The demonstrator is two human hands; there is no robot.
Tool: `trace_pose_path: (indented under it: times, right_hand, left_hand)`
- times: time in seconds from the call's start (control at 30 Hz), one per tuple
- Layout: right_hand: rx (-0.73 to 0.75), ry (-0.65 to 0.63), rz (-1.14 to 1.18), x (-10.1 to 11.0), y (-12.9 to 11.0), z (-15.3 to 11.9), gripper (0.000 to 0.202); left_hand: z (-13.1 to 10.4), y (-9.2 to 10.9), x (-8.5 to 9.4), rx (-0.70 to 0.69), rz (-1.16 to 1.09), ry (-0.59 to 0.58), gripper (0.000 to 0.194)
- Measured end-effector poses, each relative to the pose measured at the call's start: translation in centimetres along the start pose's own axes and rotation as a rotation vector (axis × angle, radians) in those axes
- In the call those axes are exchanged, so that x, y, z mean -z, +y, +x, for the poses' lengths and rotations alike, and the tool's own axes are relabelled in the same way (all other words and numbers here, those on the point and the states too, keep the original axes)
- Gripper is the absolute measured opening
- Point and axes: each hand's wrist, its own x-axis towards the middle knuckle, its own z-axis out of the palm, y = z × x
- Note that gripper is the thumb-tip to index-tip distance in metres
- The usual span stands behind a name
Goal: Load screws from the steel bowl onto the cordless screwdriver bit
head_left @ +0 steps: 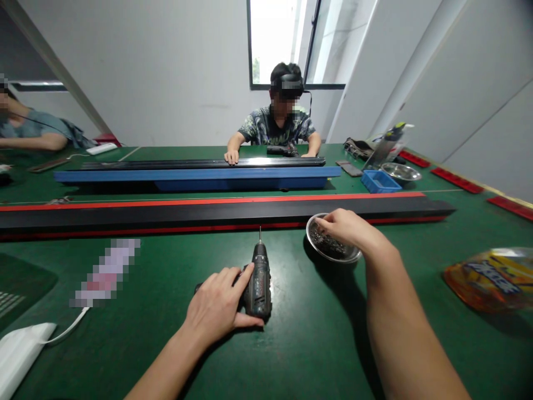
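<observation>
My left hand (219, 303) is wrapped round a black cordless drill (260, 283) that lies on the green tabletop, its bit pointing away from me toward a long black and red bar (200, 214). My right hand (347, 225) reaches into a round metal bowl (308, 240) filled with small dark screws (328, 244). Its fingertips are down among the screws, bent, and partly hidden, so what they pinch does not show. The bowl stands close to the near side of the bar, right of the drill.
Across the table a person (280, 122) rests a hand on a dark rail above a blue strip (200, 175). A blue bin (380, 181) and another metal bowl (402, 173) stand back right. An orange bottle (491, 280) lies right; a white power bank (25, 355) with a cable lies left.
</observation>
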Motion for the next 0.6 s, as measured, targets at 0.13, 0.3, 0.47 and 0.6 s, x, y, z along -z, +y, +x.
trace_pose_path:
  times: [0.13, 0.3, 0.47, 0.6]
  right_hand:
    - [-0.037, -0.027, -0.005, -0.1, 1.8, 0.7, 0.037]
    - [-0.137, -0.085, -0.015, -1.7, 3.2, 1.8, 0.015]
    - [-0.122, -0.159, -0.022, -4.0, 4.3, 2.1, 0.014]
    - [-0.124, -0.137, 0.0, -3.9, 4.6, 2.2, 0.014]
  left_hand:
    - [0.0, 0.1, 0.0, 0.004, -0.012, 0.009, 0.111]
    - [-0.1, 0.1, 0.1, 0.028, -0.047, 0.006, 0.109]
    - [-0.4, 0.2, 0.2, 0.029, -0.085, 0.025, 0.108]
    - [-0.9, 0.1, 0.3, 0.009, -0.122, 0.026, 0.109]
